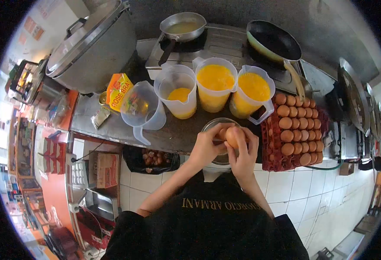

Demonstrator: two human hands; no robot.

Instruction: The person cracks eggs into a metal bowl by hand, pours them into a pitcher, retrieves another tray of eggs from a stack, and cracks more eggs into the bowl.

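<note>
Above a metal bowl (220,159) at the counter's front edge, my two hands meet around brown eggs. My left hand (209,145) has its fingers curled round an egg (221,133). Pressed close beside it, my right hand (244,151) grips another egg (231,137). Behind the bowl stand three jugs with yellow beaten egg: one partly filled (182,102), two fuller, in the middle (216,84) and at the right (252,93). A clear jug (145,110) is left of them. Brown eggs fill a stacked red tray (272,151) on the right.
A silver pan (183,27) and a dark frying pan (273,41) sit on the stove (225,39) behind. At the back left is a large lidded pot (97,52). A black bin (149,160) with eggshells is below the counter.
</note>
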